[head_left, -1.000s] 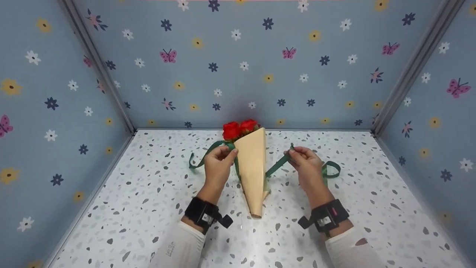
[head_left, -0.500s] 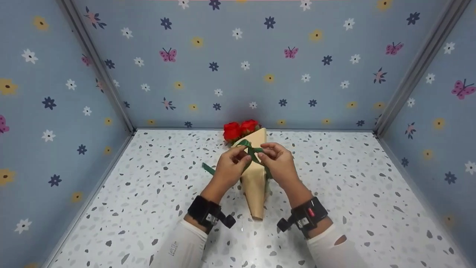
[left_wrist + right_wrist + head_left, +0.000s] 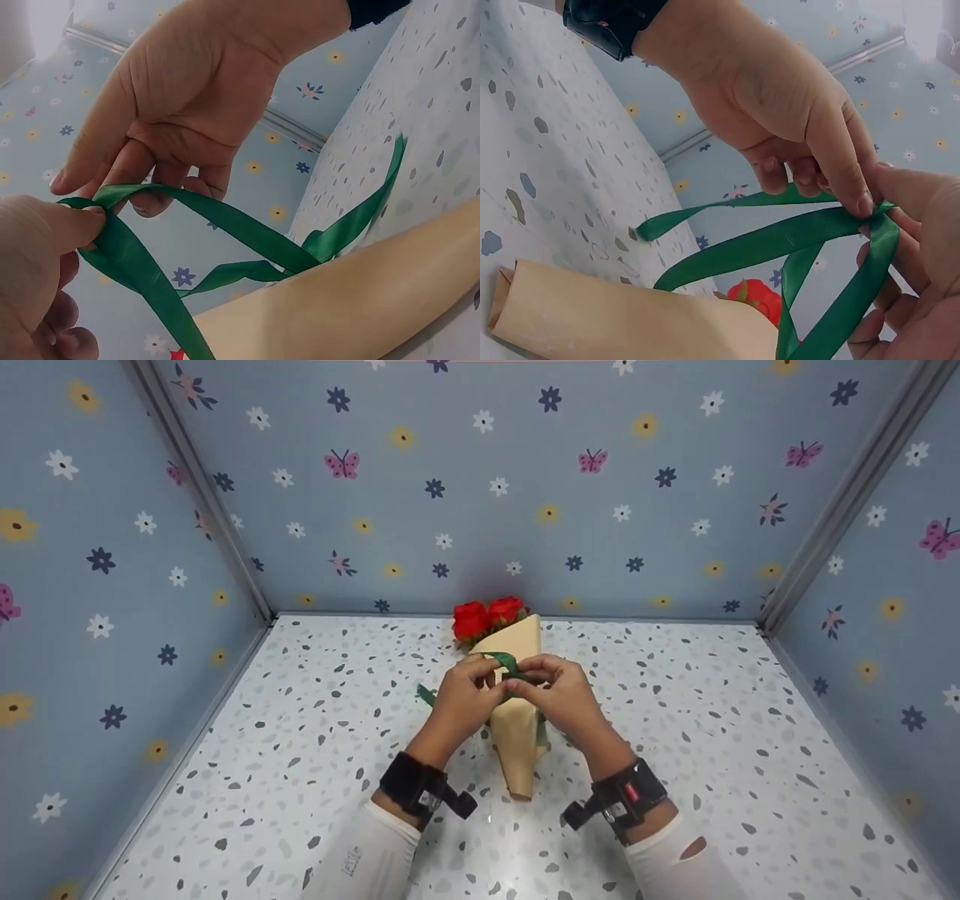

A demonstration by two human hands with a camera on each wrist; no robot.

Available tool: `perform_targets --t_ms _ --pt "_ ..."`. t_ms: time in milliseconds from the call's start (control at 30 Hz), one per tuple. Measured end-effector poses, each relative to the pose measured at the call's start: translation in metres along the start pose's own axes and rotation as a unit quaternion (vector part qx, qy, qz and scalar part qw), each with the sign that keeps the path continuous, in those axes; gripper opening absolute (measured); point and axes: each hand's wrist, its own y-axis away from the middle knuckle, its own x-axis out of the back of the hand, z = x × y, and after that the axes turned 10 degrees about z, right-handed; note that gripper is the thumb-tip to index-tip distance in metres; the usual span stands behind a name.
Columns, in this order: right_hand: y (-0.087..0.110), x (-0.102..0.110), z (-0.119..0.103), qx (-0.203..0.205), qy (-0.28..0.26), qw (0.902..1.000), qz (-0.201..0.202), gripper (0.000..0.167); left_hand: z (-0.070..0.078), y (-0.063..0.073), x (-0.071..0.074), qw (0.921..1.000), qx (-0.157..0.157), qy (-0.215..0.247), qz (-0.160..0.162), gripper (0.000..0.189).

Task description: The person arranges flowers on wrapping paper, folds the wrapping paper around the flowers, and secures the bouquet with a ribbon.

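Note:
A bouquet of red roses (image 3: 471,621) in tan wrapping paper (image 3: 514,735) lies on the speckled tabletop. A green ribbon (image 3: 240,229) passes around the paper, and its strands cross and loop above it. My left hand (image 3: 466,694) holds the ribbon with curled fingers over the bouquet's middle. My right hand (image 3: 564,690) pinches the crossed ribbon (image 3: 780,240) between thumb and fingers, close against the left fingertips. In the head view the fingers hide much of the crossing. One ribbon tail (image 3: 426,695) sticks out left of my left hand.
The speckled tabletop (image 3: 322,757) spreads around the bouquet. A blue floral panel (image 3: 495,532) stands behind the roses, with side panels at left and right. Black wrist straps (image 3: 411,784) with small cameras sit on both wrists.
The hands, apart with a ribbon strand each a second ago, have come together over the bouquet. The strands now cross, and the fingertips have closed in further around the crossing.

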Motion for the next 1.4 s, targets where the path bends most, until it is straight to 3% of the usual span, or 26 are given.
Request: perform_targets --t_ms 133,267,467,667,933,1133,1267,1400 --pt "0.000 -0.001 -0.001 0.010 0.001 0.9999 0.014 0.017 0.000 0.000 -0.001 0.9996 0.004 -0.001 -0.029 0.024" --pt "0.000 0.000 -0.002 0.012 -0.020 0.9994 0.023 0.011 0.000 0.001 -0.001 0.9965 0.040 0.019 -0.070 0.025" --pt "-0.001 0.002 -0.002 0.018 -0.025 0.9993 0.020 0.015 0.004 0.001 0.000 0.9944 0.086 0.019 -0.058 0.027" --pt "0.000 0.003 -0.002 0.013 -0.015 0.9998 0.003 0.017 0.004 0.001 0.001 0.9917 0.105 -0.009 -0.072 0.021" --pt "0.000 0.007 -0.003 0.005 0.026 0.9996 -0.014 0.017 0.006 0.003 0.000 0.9912 0.084 -0.037 -0.095 0.017" --pt "-0.001 0.006 -0.002 -0.032 0.099 0.9930 -0.056 0.032 0.010 0.004 0.004 0.9915 0.038 -0.089 -0.087 0.021" --pt "-0.001 0.005 0.001 -0.051 0.047 0.9947 -0.075 0.028 0.016 0.006 0.009 0.9879 0.001 -0.126 -0.090 0.016" --pt "-0.001 0.008 0.000 -0.075 -0.021 0.9937 -0.081 0.032 0.022 0.005 0.019 0.9859 -0.009 -0.138 -0.094 0.017"
